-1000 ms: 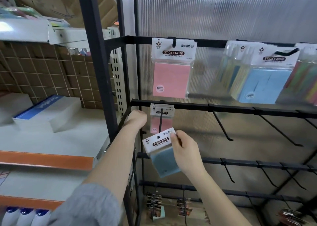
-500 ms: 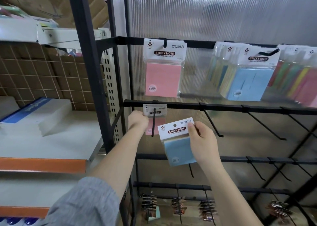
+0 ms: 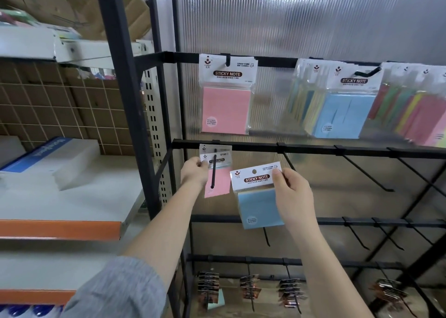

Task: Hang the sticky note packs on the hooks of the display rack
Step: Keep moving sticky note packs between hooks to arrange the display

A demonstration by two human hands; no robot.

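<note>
Fingers (image 3: 277, 172) of the right hand (image 3: 293, 198) pinch the upper right corner of a blue sticky note pack (image 3: 259, 197) by its white header card, thumb in front, so the pack hangs free in the air below the second rail (image 3: 313, 151) of the display rack. Just to the left, the left hand (image 3: 194, 174) pinches the header of a small pink pack (image 3: 217, 170) that is already threaded on the leftmost hook (image 3: 213, 170) of that rail; a second header shows behind it, so at least two packs seem to sit there.

Judged from this, the task is partly done. Above both hands, the top rail carries a large pink pack (image 3: 225, 100) and, further right, thick bunches of blue packs (image 3: 342, 110) and multicoloured packs (image 3: 415, 117). To the right of the right hand, several bare hooks (image 3: 366, 172) stand out from the second rail, and more on the rail below, so much hanging likely remains. Near the bottom, dark carded items (image 3: 208, 286) hang on the lowest rail.

The blue pack is a clear sleeve over a square pad, tilted slightly, with a round hang hole at the top centre of its header and "STICKY NOTE" printed beneath. The hole is not yet on any hook.
</note>
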